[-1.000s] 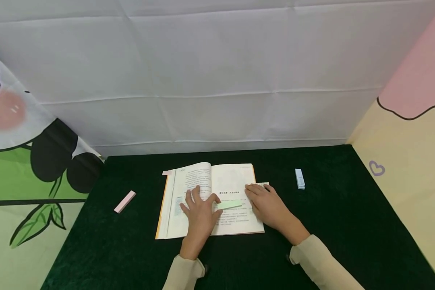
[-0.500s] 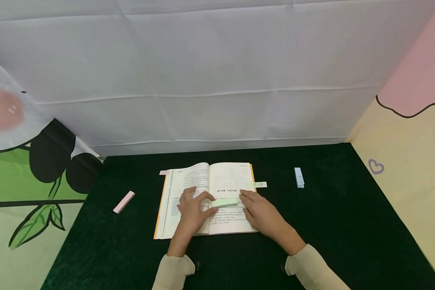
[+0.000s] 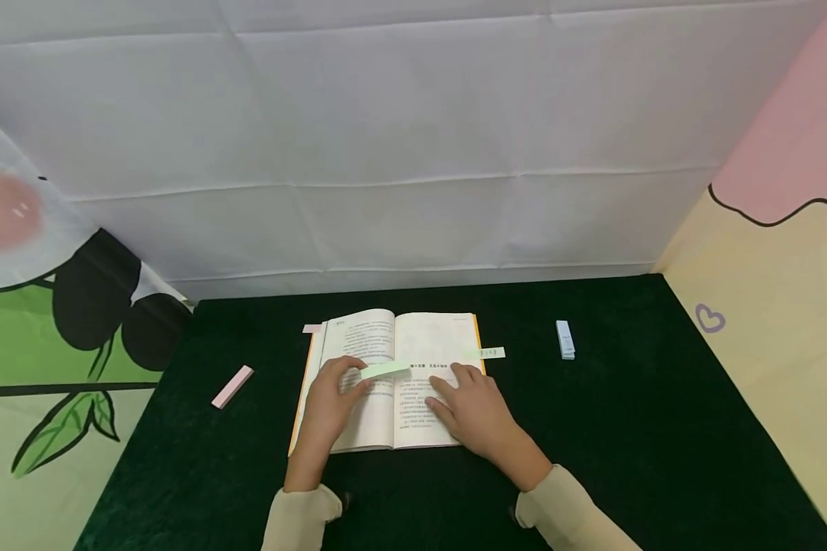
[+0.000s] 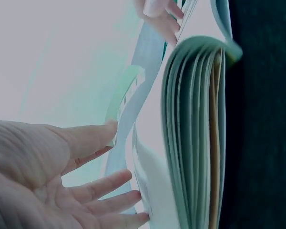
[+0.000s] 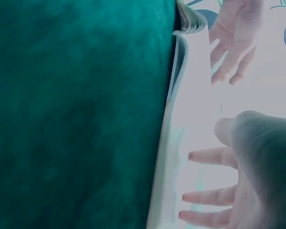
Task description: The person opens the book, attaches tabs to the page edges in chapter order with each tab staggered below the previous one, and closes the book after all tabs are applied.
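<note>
An open book lies on the dark green cloth, its printed pages facing up. My left hand is over the left page and pinches a narrow pad of pale green sticky notes between thumb and forefinger. In the left wrist view, the green pad juts from the fingertips above the page. My right hand rests on the right page with its fingers spread and holds nothing. A green tab with writing sticks out past the book's right edge.
At the book's upper left edge a pink tab pokes out. A pink sticky-note pad lies to the left on the cloth, and a light blue pad to the right. A white sheet hangs behind the table.
My left hand has carried the green pad leftward, from over the right page to across the middle fold. My right hand has slid left from the right edge, uncovering the green tab.
</note>
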Demonstrator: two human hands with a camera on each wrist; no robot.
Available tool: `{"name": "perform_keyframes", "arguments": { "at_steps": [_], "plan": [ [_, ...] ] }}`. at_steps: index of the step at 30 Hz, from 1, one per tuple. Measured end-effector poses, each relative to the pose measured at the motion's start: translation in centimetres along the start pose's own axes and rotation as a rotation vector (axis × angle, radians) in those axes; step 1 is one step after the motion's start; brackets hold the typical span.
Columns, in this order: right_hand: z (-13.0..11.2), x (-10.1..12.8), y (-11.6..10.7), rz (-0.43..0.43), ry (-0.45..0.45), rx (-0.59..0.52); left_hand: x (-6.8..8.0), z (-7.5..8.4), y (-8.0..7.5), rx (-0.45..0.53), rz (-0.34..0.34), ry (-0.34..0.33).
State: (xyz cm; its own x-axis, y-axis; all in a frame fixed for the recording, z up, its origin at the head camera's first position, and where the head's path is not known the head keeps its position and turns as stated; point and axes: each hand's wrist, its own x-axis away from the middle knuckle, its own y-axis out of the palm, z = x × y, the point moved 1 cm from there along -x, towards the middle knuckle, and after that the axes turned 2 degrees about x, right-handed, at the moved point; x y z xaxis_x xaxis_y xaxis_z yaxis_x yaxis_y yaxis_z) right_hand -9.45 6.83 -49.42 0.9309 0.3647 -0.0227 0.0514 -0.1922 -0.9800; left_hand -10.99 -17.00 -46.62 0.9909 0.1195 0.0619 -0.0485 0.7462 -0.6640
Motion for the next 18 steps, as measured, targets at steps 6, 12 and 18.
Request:
{"name": "perform_keyframes", "arguments": {
  "at_steps": [6, 12, 18],
  "plan": [
    [-2.1, -0.6, -0.1, 0.021, 0.012, 0.000, -0.3, -0.8, -1.2, 0.018, 0.007, -0.025],
    [-3.9, -1.0, 0.3, 0.062, 0.023, -0.042, -0.6, -1.3, -1.3, 0.030, 0.010, -0.027],
    [-4.9, -1.0, 0.8, 0.051, 0.014, -0.113, -0.7, -1.4, -1.3, 0.021, 0.013, -0.008]
  ]
}}
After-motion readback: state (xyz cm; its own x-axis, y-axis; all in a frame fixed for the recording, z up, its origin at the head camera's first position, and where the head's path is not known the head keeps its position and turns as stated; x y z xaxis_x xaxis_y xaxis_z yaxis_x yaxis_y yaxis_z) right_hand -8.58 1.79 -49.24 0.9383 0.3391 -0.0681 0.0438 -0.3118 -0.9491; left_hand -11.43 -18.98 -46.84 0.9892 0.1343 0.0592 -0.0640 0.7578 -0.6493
